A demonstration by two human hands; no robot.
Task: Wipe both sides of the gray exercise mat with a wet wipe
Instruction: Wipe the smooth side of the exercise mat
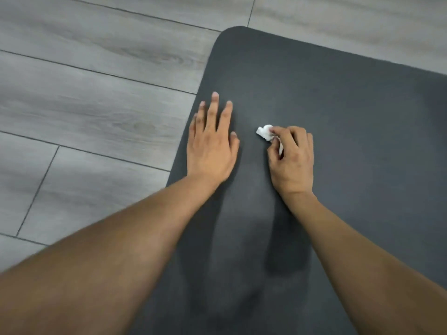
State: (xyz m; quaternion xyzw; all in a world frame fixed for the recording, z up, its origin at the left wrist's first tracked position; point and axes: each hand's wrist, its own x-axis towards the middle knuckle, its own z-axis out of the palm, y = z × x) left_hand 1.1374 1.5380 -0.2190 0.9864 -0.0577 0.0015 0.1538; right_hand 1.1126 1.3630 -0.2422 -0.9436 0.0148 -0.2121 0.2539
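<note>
The gray exercise mat lies flat on the floor, its rounded far-left corner at the top of the view. My left hand presses flat on the mat near its left edge, fingers straight and spread. Just to its right, my right hand holds a crumpled white wet wipe against the mat, fingers curled round it. Only a small part of the wipe shows beyond my fingertips. Darker damp streaks run down the mat between and below my forearms.
Gray wood-look floor planks surround the mat on the left and at the top. The mat runs out of view to the right and at the bottom.
</note>
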